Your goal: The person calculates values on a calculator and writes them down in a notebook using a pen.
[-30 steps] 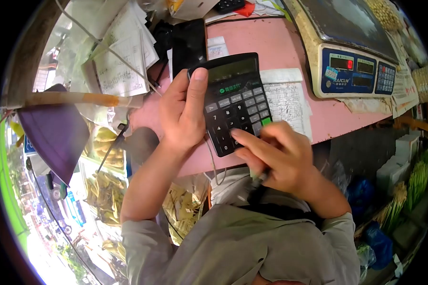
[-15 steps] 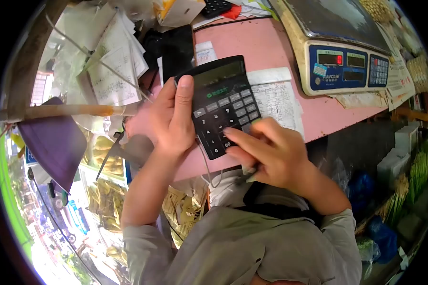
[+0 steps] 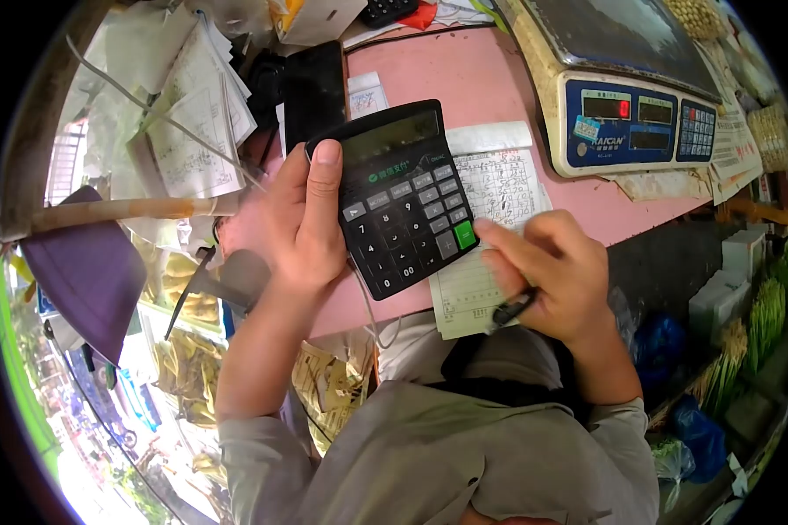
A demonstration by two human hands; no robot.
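Observation:
A black desk calculator with a green key at its lower right corner is tilted in my left hand. My left thumb lies along its side edge, and the other fingers are hidden behind it. My right hand is beside the calculator's lower right, index finger stretched out close to the green key; I cannot tell whether it touches. In the curled fingers of that hand is a dark pen, partly hidden. Under the calculator and right hand lies a receipt pad with handwritten lines on its upper part.
A weighing scale with a red digit lit stands at the right of the pink table. Handwritten papers hang at the left near a purple lampshade-like piece. A dark flat object lies behind the calculator.
My right hand has moved right, from over the number keys to beside the green key. The calculator has shifted slightly left, and the pad's lower part now shows.

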